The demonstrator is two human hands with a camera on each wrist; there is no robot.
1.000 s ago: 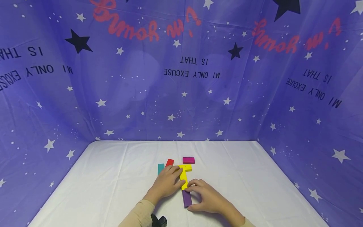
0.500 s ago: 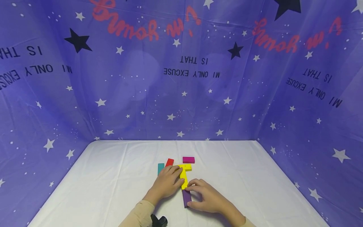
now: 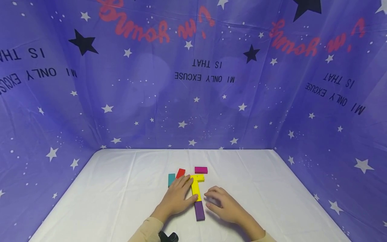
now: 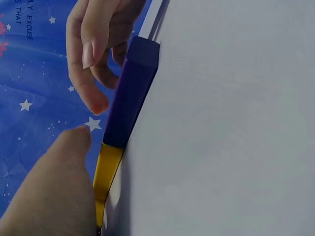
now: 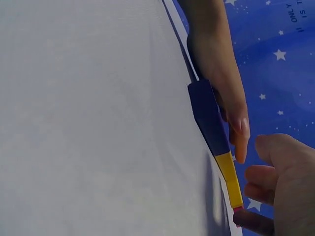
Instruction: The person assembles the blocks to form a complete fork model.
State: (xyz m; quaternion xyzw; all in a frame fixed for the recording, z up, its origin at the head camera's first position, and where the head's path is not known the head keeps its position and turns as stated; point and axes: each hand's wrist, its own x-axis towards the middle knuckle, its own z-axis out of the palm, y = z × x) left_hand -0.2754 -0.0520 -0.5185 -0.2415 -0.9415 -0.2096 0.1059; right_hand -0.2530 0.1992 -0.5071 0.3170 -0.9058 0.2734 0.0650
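Note:
A long yellow block (image 3: 196, 190) lies on the white cloth, with a shorter yellow block (image 3: 199, 178) crosswise at its far end. A purple block (image 3: 199, 211) lies end to end with its near end. My left hand (image 3: 176, 196) rests along the left side of the long yellow block, fingers fairly straight, thumb by its lower part. My right hand (image 3: 225, 205) is to the right of the purple block, fingers loosely bent and holding nothing. In the left wrist view the purple block (image 4: 130, 93) and the yellow block (image 4: 107, 169) meet in a line.
A teal block (image 3: 171, 179) and a red block (image 3: 180, 173) lie just beyond the left fingers, partly covered by them. A magenta block (image 3: 201, 170) lies behind the yellow ones. A black object (image 3: 169, 237) shows by the left sleeve. Purple star-patterned curtain (image 3: 193, 111) surrounds the table.
My right hand has let go of the purple block and moved a little away to the right. My left hand and the blocks have hardly moved.

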